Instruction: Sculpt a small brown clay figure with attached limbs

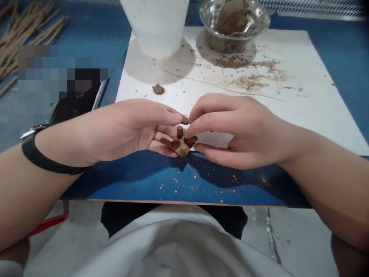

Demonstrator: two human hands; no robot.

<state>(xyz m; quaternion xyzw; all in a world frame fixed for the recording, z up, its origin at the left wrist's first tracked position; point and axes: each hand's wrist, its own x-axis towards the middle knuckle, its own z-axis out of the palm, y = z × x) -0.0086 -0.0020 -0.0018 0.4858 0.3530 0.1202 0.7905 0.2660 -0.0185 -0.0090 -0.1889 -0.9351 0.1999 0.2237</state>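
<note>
A small brown clay piece (182,146), with a flat light base and several short darker stubs, rests on the fingers of my left hand (135,129). That hand is palm up, its fingers wrapped under the piece and its thumb above it. From the right, my right hand (230,132) pinches a stub at the piece's right side between thumb and fingers. One stub stands upright at the back of the piece. A small clay lump (158,89) lies on the white board (300,65) beyond my left hand.
Behind the hands stand a white bucket (158,27) and a metal bowl (227,44) holding clay. Sticks (25,34) and a black phone-like device (75,100) lie left on the blue table (184,188). Crumbs are scattered near its front edge.
</note>
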